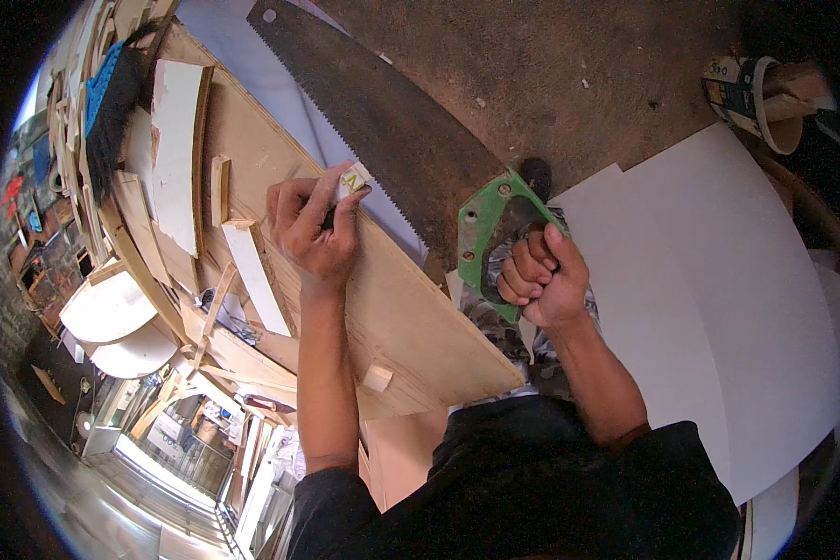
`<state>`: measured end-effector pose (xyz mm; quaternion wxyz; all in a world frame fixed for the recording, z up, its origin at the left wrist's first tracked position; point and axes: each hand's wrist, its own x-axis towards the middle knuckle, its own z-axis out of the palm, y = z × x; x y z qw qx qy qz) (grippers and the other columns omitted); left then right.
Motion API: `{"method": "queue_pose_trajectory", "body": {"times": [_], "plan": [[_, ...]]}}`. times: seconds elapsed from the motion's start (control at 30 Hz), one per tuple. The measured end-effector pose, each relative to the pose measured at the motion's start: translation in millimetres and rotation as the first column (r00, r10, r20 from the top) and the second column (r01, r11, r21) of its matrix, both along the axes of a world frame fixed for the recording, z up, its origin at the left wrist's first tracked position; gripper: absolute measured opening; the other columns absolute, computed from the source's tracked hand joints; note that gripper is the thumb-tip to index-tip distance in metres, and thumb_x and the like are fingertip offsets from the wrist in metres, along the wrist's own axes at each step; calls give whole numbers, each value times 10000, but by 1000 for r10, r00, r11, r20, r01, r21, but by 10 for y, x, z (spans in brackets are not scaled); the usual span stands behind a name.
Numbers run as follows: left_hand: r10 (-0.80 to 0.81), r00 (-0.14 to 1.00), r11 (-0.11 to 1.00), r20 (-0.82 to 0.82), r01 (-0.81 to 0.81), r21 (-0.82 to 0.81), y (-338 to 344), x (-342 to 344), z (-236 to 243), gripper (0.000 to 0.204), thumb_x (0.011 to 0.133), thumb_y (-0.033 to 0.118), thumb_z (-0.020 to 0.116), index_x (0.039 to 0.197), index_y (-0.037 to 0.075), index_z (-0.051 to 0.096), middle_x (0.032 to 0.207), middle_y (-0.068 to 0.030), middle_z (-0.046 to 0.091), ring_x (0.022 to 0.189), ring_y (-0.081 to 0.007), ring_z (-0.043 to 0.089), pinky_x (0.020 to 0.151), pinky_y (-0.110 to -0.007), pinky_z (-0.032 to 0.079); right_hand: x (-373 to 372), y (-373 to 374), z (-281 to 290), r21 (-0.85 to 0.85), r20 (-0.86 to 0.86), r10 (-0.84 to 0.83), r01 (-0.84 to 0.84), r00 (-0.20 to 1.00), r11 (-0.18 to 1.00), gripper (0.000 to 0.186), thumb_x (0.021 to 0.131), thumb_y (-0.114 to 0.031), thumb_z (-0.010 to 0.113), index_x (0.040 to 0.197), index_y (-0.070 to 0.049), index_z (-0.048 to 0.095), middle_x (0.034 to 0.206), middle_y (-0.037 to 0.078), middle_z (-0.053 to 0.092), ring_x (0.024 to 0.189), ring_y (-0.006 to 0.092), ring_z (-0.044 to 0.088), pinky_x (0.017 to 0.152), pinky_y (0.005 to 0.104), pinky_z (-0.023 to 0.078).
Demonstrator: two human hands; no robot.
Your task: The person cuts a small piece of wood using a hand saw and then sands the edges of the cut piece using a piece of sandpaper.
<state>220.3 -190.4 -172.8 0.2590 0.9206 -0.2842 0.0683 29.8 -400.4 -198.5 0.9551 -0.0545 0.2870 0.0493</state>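
Centrally in the head view, the left hand (315, 229) pinches a white block (351, 180) at the plywood board's (420, 327) edge; the right hand (546, 273) wraps the green handle (472, 238) of a handsaw (373, 103) alongside. Good sawing likely needs the left hand clear.

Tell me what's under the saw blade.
Beneath the saw blade, a pale sheet shows along the toothed edge and brown floor along the other; whatever lies directly under the metal is covered.

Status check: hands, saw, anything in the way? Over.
Left hand pinching small white piece. Right hand gripping green-handled handsaw. Wood block on plywood board, away from handsaw blade.
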Motion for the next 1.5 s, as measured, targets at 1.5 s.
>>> {"method": "queue_pose_trajectory", "body": {"times": [1.5], "plan": [[82,997,996,-14,-83,-34,-11,41,-54,281,765,83,849,1046,91,840,786,-60,596,761,-219,553,668,-347,457,-274,-66,219,-31,-121,26,-29,992,999,505,1089,-433,497,671,-184,358,550,-36,316,433,105,293,413,301,270]]}}
